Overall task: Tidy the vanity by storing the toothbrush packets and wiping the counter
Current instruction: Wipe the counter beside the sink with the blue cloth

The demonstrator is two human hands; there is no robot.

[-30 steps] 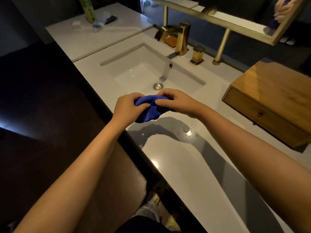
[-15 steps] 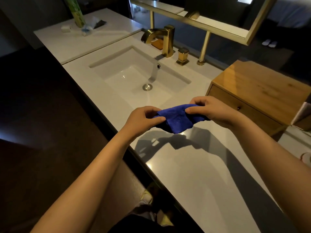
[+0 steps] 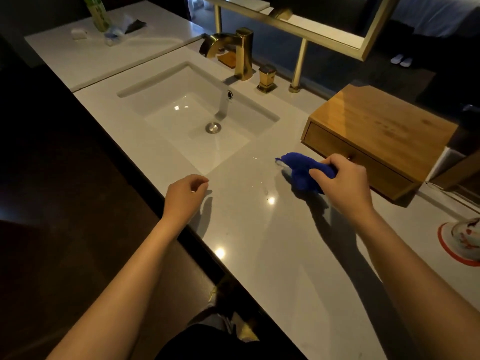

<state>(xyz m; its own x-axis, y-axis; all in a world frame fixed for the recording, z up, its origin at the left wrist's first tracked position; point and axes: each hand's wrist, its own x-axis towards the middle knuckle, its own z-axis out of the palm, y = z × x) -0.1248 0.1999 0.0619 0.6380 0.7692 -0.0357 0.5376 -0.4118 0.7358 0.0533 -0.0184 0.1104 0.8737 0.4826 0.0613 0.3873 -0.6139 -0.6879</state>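
Note:
My right hand (image 3: pixel 345 183) grips a bunched blue cloth (image 3: pixel 302 171), which hangs just over the white counter (image 3: pixel 259 242) in front of the wooden drawer box (image 3: pixel 376 136). The drawer is closed. My left hand (image 3: pixel 185 194) hovers at the counter's front edge, right of the sink's near corner, fingers loosely curled with nothing in them. No toothbrush packets show on the near counter. At the far left end, a few small packets and wrappers (image 3: pixel 117 32) lie on the counter beside a green bottle (image 3: pixel 98 14).
The sink basin (image 3: pixel 181 110) lies left of the cloth, with a gold faucet (image 3: pixel 239 53) and gold handle (image 3: pixel 267 78) behind it. A gold-framed mirror (image 3: pixel 324 35) stands at the back. A red-rimmed dish (image 3: pixel 462 242) sits at the right edge. Water droplets (image 3: pixel 265 190) spot the counter.
My left hand let go of the blue cloth and drew back to the counter edge. My right hand carried the cloth right, toward the drawer box. The view also shifted.

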